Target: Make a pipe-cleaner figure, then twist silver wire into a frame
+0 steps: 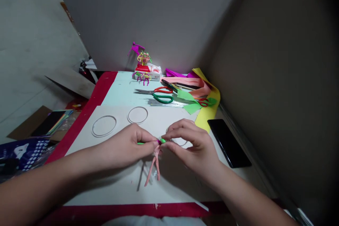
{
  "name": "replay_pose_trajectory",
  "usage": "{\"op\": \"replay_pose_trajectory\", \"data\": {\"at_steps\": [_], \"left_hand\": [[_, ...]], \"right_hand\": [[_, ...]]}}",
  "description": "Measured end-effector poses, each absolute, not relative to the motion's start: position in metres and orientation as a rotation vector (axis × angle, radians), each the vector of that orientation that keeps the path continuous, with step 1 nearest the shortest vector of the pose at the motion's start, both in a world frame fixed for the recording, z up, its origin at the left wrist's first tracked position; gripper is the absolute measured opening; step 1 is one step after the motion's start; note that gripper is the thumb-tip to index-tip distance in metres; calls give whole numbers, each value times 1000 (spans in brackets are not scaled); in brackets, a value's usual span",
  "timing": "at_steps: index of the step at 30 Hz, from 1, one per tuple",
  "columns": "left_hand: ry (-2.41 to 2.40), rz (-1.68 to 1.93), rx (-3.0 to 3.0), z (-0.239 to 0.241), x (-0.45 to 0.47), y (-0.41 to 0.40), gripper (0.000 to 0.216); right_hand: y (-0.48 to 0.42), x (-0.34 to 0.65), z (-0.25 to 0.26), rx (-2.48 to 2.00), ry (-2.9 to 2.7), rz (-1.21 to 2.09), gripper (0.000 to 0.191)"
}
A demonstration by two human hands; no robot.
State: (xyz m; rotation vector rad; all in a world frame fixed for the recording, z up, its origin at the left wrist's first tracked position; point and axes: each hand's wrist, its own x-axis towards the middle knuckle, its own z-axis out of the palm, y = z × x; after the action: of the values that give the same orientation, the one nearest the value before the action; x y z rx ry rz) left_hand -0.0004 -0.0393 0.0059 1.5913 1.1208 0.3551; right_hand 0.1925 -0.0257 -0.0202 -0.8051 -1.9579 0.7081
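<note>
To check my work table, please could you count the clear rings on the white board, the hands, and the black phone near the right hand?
Clear rings: 3 (one partly behind the right hand)
Hands: 2, left hand and right hand
Black phone: 1
Total: 6

A pink pipe cleaner (151, 174) met a bright green pipe cleaner (141, 143); the pale mint surface (124, 88) had a red border (82, 120), with a yellow paper sheet (210, 113) at its far right corner.

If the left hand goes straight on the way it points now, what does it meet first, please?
The left hand first meets the twisted pipe cleaners pinched at its fingertips. Just beyond them appears the right hand, though depth is hard to judge from this view.
</note>
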Motion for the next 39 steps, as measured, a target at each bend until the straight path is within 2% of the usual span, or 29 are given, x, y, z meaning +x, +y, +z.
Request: {"op": "replay_pose_trajectory", "data": {"at_steps": [9,23,39], "left_hand": [[1088,344,1527,2,8,-46,33],[1154,317,1515,-3,10,-50,31],[1290,425,1672,-12,9,-55,33]], "right_hand": [[-32,195,-20,-760,-2135,567,8],[-38,193,-24,-854,-2322,529,8],[-35,192,-23,-925,-2238,748,8]]}}
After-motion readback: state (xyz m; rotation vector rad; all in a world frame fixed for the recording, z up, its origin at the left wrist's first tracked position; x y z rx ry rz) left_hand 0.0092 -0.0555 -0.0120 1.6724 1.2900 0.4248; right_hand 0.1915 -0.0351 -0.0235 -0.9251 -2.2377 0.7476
